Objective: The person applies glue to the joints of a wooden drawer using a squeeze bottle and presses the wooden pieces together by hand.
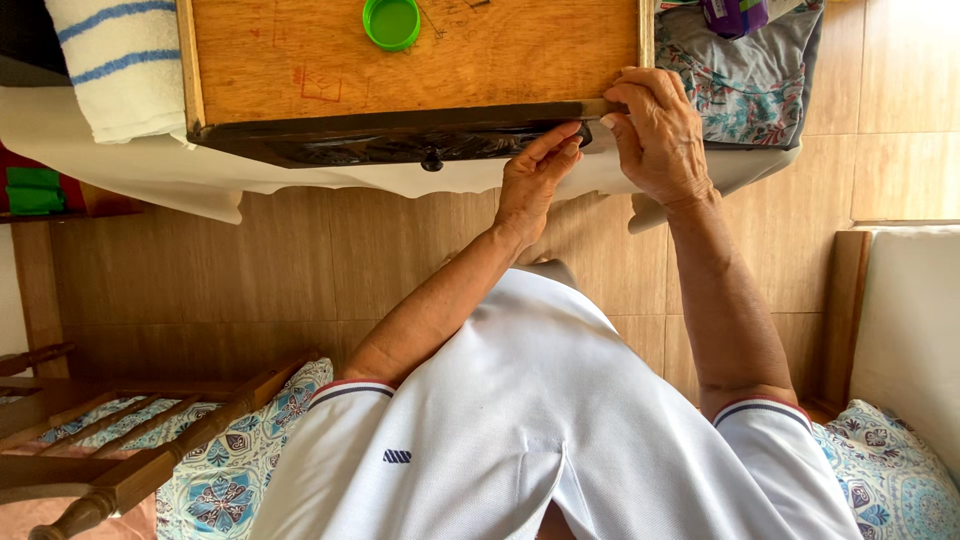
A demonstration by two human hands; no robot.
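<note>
— What are the hands on?

— Both are at the front of a wooden drawer with a dark carved front panel [400, 140], pulled out toward the person. The right hand [660, 135] is curled over the drawer's front right corner, fingers [625, 100] bent and pressed together on the top edge of the panel. The left hand [530, 185] comes up from below, its fingers [555, 140] held close together with the tips touching the dark front just beside the right hand. Neither one pinches anything loose.

— Anything inside the drawer?

— A round green plastic lid [392, 22] lies on the bare wooden bottom, well apart from both sets of fingers, off to their left and further back. A small dark knob [431, 160] sits on the carved front, just left of the left fingertips.

— And around them?

— Past the right fingers, a folded floral cloth [745, 80] with a purple packet [735, 15] on it. Far to the left of the fingers, a white towel with blue stripes [120, 60]. Under the drawer hangs a white sheet [200, 175]. The floor [250, 270] is pale wood-look tile. Nearer the person, a wooden chair with a blue patterned cushion [200, 450]. The person wears a white polo shirt [540, 430].
</note>
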